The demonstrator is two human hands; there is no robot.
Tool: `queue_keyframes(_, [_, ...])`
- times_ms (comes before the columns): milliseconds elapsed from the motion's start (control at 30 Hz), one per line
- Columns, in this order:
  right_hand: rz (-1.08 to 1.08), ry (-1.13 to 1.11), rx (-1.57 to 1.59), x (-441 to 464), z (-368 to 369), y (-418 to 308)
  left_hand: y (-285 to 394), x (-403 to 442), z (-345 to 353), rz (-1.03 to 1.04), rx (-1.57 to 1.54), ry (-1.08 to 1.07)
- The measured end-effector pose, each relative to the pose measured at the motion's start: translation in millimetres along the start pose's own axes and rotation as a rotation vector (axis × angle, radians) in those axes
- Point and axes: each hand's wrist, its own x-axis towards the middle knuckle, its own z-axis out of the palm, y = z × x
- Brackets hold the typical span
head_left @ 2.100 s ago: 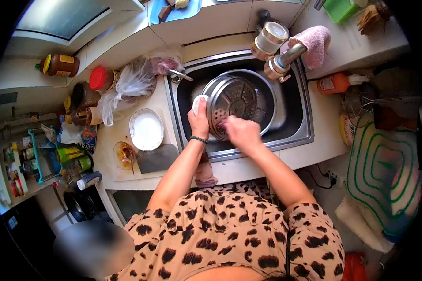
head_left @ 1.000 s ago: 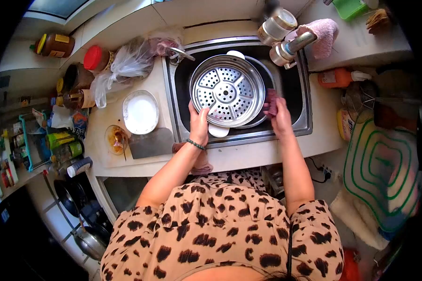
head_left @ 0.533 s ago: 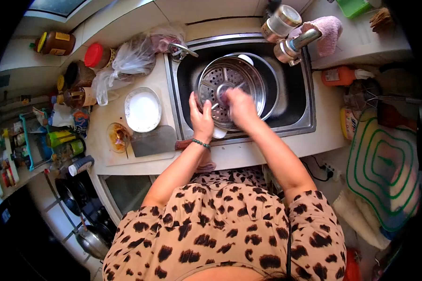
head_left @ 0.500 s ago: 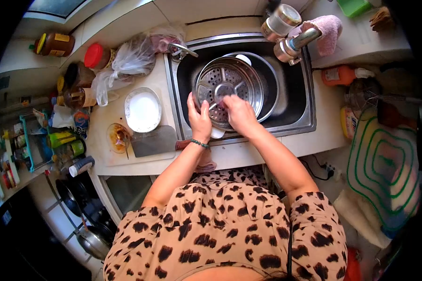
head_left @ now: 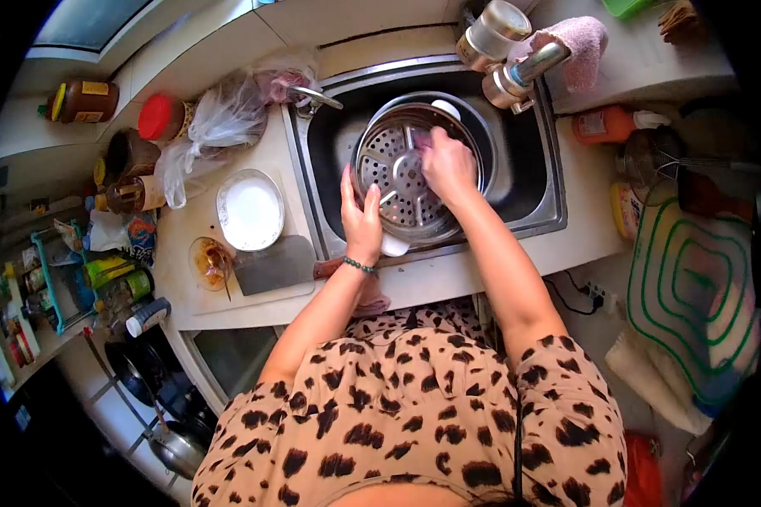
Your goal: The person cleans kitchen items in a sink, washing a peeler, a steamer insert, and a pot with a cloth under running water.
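A metal steamer tray (head_left: 385, 162) with rows of holes and white handles is tilted over a larger round pot (head_left: 486, 144) in the dark sink (head_left: 528, 182). My left hand (head_left: 363, 221) grips the tray's near left rim, thumb inside and fingers along the outer wall. Inside the tray, at its upper right, my right hand (head_left: 448, 166) is closed around a dark pink cloth (head_left: 420, 139), which is mostly hidden by the fingers.
Left of the sink are a white bowl (head_left: 250, 209), a cleaver (head_left: 275, 265) on a board, a small glass dish (head_left: 210, 263) and a plastic bag (head_left: 224, 122). The faucet (head_left: 537, 63) hangs over the back right; an orange bottle (head_left: 602, 125) lies at the right.
My right hand has moved from the tray's centre to its upper right with the cloth. The left hand still holds the rim. Earlier, the right hand was outside the tray's right side.
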Motion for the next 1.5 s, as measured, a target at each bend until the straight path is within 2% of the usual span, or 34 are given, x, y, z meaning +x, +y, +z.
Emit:
queue_keyframes(33, [-0.068,0.011,0.027,4.6,5.0,-10.9,0.6,0.6,1.3,-0.008,-0.006,-0.005])
queue_keyframes(67, [-0.253,0.003,0.125,2.3,9.5,-23.9,-3.3,5.1,-0.9,-0.041,-0.042,-0.032])
queue_keyframes(100, [-0.334,-0.046,0.139,-8.8,11.5,-34.4,-6.6,5.5,-3.3,-0.043,-0.033,-0.033])
queue_keyframes(167, [-0.261,-0.036,0.174,-13.8,3.0,-22.7,-9.3,3.7,-5.3,-0.096,-0.096,-0.069])
queue_keyframes(200, [-0.069,-0.064,0.053,-4.9,-6.0,-8.8,-11.1,1.4,-4.7,-0.054,-0.051,-0.039])
queue_keyframes(233, [0.012,-0.023,0.036,3.9,-10.9,9.6,-8.3,3.3,-1.2,-0.054,-0.056,-0.044])
queue_keyframes(300, [-0.008,0.025,0.086,13.8,1.7,5.4,-0.4,3.9,6.9,0.038,0.029,-0.042])
queue_keyframes(367, [-0.275,0.014,0.219,3.2,19.7,-31.3,-2.2,11.2,6.6,0.017,0.0,-0.071])
queue_keyframes(433, [-0.314,-0.189,0.244,-22.6,-3.1,-56.1,-1.5,12.2,1.2,-0.065,-0.042,-0.103])
queue_keyframes(467, [-0.275,-0.235,0.213,-23.8,-5.7,-43.9,-0.9,8.8,2.0,-0.073,-0.053,-0.097])
queue_keyframes(500, [-0.233,-0.285,0.179,-29.1,-10.7,-24.2,-0.4,1.3,2.1,-0.185,-0.044,-0.06])
queue_keyframes(533, [-0.067,-0.273,0.032,-22.5,-15.0,-8.4,-1.7,0.1,3.2,-0.13,-0.052,-0.053])
queue_keyframes(567, [0.116,-0.136,-0.105,-11.3,-19.4,0.6,-4.7,1.6,6.3,-0.071,-0.064,-0.048])
queue_keyframes(600, [0.21,-0.025,-0.015,6.7,-4.3,19.6,-8.8,3.0,6.0,-0.043,-0.032,-0.08])
queue_keyframes(633, [0.212,0.107,0.039,16.3,-4.8,18.4,0.2,0.3,11.6,-0.05,0.114,-0.088])
queue_keyframes(700, [0.25,0.202,0.392,32.6,6.3,2.5,6.3,-1.1,22.8,0.038,0.171,-0.083])
queue_keyframes(767, [0.224,0.215,0.616,28.8,10.2,-27.0,3.4,7.6,23.1,-0.002,0.183,-0.1])
queue_keyframes(833, [0.062,0.101,0.784,9.4,12.8,-47.7,10.3,13.9,15.3,0.013,0.237,-0.156])
queue_keyframes(867, [-0.103,-0.011,0.777,-3.4,12.9,-50.0,12.5,16.5,13.2,-0.008,0.154,-0.147])
queue_keyframes(900, [-0.235,-0.155,0.597,-14.7,11.5,-49.0,-1.6,25.5,3.4,-0.107,0.1,-0.122])
queue_keyframes(967, [-0.405,-0.5,0.533,-35.2,-6.3,-36.9,-26.5,42.2,-22.2,-0.167,-0.078,-0.131])
queue_keyframes(1000, [-0.367,-0.692,0.278,-35.4,-32.9,-35.2,-20.5,39.6,-20.8,-0.17,-0.109,-0.13])
queue_keyframes(1033, [-0.343,-0.794,0.138,-34.2,-51.7,-31.3,-18.8,37.2,-17.4,-0.194,-0.135,-0.103])
queue_keyframes(1067, [-0.299,-0.767,0.112,-31.7,-60.9,-25.0,-14.0,38.7,-19.7,-0.293,-0.249,-0.124])
queue_keyframes(1100, [-0.276,-0.549,0.121,-28.3,-62.1,-16.3,-9.4,39.6,-20.8,-0.393,-0.365,-0.149])
queue_keyframes(1167, [-0.216,-0.272,0.356,-10.7,-78.5,-11.2,8.2,40.5,-18.9,-0.422,-0.404,-0.136])
queue_keyframes(1233, [-0.259,-0.133,0.35,5.8,-83.6,-20.2,19.6,39.8,-22.2,-0.56,-0.358,-0.179])
queue_keyframes(1300, [-0.431,-0.126,0.789,14.7,-61.9,-34.0,33.1,39.3,-17.1,-0.581,-0.383,-0.223])
queue_keyframes(1333, [-0.74,0.02,0.415,24.1,-55.8,-37.9,36.3,39.3,-15.1,-0.55,-0.344,-0.275])
queue_keyframes(1367, [-0.928,-0.076,0.203,33.1,-59.9,-41.4,37.6,39.2,-13.2,-0.52,-0.306,-0.328])
queue_keyframes(1400, [-1.05,-0.063,0.104,39.0,-60.2,-46.4,35.4,40.3,-11.5,-0.494,-0.247,-0.337])
queue_keyframes(1433, [-1.171,-0.053,0.003,44.2,-59.0,-51.0,50.0,36.8,-9.0,-0.565,-0.226,-0.334])
queue_keyframes(1500, [-1.232,-0.102,0.015,57.7,-57.7,-50.3,48.9,38.6,-15.1,-0.598,-0.148,-0.421])
